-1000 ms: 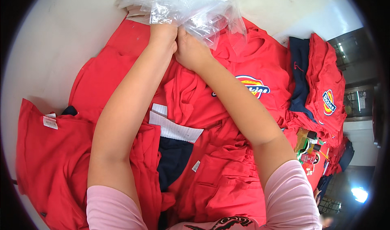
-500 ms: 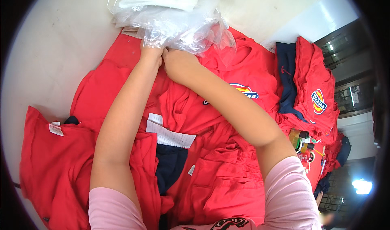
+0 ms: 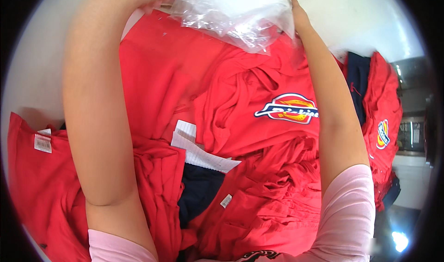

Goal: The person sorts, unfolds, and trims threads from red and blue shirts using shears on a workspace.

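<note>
Your left hand (image 3: 156,2) and right hand (image 3: 299,18): apart, flanking crumpled clear plastic bags (image 3: 226,19) by the far edge of rumpled red fabric garments (image 3: 240,95). Grip can't be told. Garments lie outside the plastic; none visibly bagged.

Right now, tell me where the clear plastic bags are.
In the head view, the clear plastic bags are at the top centre, between the left hand and the right hand, overlapping the far edge of the red clothing.

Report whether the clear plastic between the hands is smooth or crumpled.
Crumpled: the clear plastic shows wrinkles and bright, broken highlights along its near edge.
</note>
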The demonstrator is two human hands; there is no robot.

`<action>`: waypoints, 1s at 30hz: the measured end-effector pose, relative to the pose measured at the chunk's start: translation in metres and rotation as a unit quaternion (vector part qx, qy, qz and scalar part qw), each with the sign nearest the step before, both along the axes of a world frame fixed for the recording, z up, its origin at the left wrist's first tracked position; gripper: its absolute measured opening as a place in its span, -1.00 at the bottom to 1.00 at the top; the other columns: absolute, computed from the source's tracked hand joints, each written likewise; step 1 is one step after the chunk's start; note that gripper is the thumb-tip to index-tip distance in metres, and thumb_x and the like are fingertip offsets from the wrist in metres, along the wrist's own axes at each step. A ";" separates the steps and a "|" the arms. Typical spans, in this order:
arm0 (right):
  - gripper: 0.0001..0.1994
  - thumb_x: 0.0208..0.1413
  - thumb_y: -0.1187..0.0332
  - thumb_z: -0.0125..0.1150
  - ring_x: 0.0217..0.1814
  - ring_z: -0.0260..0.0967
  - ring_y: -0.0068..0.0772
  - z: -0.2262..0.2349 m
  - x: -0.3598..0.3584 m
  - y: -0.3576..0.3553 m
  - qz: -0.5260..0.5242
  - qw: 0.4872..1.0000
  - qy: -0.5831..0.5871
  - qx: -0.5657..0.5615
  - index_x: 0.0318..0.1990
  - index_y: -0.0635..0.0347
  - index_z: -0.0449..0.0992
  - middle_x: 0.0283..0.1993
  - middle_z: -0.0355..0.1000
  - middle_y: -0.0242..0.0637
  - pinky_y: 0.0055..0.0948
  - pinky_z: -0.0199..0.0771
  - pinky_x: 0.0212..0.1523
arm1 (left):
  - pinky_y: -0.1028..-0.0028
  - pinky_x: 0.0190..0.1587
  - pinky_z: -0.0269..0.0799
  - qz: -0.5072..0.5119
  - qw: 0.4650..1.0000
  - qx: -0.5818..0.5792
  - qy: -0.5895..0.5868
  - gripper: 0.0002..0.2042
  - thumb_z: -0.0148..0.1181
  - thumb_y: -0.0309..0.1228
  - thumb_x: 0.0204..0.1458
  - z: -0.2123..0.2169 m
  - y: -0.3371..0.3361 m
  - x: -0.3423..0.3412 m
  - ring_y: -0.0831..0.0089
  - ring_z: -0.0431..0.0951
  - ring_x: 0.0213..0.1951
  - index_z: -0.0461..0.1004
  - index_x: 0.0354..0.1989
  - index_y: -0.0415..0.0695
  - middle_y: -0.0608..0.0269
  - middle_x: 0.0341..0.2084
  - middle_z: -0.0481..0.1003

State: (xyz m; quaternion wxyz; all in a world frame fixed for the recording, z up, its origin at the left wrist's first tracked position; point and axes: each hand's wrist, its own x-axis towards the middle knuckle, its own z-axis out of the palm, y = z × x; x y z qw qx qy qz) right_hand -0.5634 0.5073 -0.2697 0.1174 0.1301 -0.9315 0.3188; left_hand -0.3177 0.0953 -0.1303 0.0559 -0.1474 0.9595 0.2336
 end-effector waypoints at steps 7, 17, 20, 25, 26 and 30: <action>-0.73 0.35 0.24 0.00 -0.02 0.62 -0.19 0.034 0.030 -0.045 -0.112 0.986 0.075 0.102 0.03 0.09 0.56 -0.09 0.67 -0.14 -0.25 0.51 0.12 | -0.03 0.41 0.26 -0.069 0.912 -0.243 0.322 -0.37 0.17 -0.47 0.15 -0.028 0.065 0.046 -0.33 0.19 0.42 0.26 0.46 0.02 -0.23 0.42 0.22; -0.43 0.04 0.12 0.37 0.13 0.57 0.02 0.053 0.016 -0.039 -0.034 0.967 0.096 0.235 0.22 0.13 0.52 0.03 0.62 0.01 -0.20 0.52 0.19 | 0.05 0.46 0.21 -0.100 0.902 -0.103 0.408 -0.45 0.11 -0.47 0.18 -0.060 0.034 -0.014 -0.40 0.25 0.36 0.37 0.40 0.07 -0.26 0.38 0.27; -0.54 0.19 0.08 0.16 0.16 0.55 0.13 0.019 -0.004 -0.022 -0.068 0.984 0.060 0.153 0.16 0.13 0.51 0.06 0.59 0.11 0.00 0.51 0.17 | 0.05 0.46 0.22 -0.127 0.884 -0.094 0.439 -0.46 0.12 -0.46 0.18 -0.067 0.045 -0.029 -0.42 0.27 0.34 0.38 0.39 0.04 -0.28 0.36 0.30; -0.67 0.30 0.14 0.02 0.11 0.56 0.18 0.033 0.014 -0.056 -0.166 0.954 0.082 0.235 0.08 0.05 0.53 0.01 0.61 0.07 0.11 0.53 0.06 | 0.03 0.44 0.23 -0.097 0.882 -0.102 0.450 -0.47 0.13 -0.45 0.18 -0.077 0.040 -0.020 -0.43 0.28 0.34 0.38 0.39 0.02 -0.26 0.36 0.31; -0.69 0.32 0.13 0.03 0.05 0.57 0.18 0.037 0.022 -0.045 -0.151 0.946 0.119 0.260 0.06 0.05 0.54 -0.02 0.61 0.07 0.10 0.54 0.02 | 0.02 0.44 0.23 -0.098 0.885 -0.097 0.444 -0.46 0.13 -0.45 0.18 -0.077 0.046 -0.013 -0.43 0.28 0.34 0.38 0.38 0.01 -0.26 0.36 0.31; -0.68 0.30 0.12 0.09 -0.02 0.56 0.23 0.092 0.052 -0.027 -0.130 0.918 0.173 0.333 0.02 0.11 0.54 -0.11 0.61 0.11 0.11 0.53 -0.01 | 0.04 0.41 0.28 -0.066 0.878 -0.125 0.457 -0.50 0.13 -0.43 0.23 -0.086 0.030 -0.024 -0.37 0.29 0.35 0.38 0.38 0.02 -0.20 0.37 0.31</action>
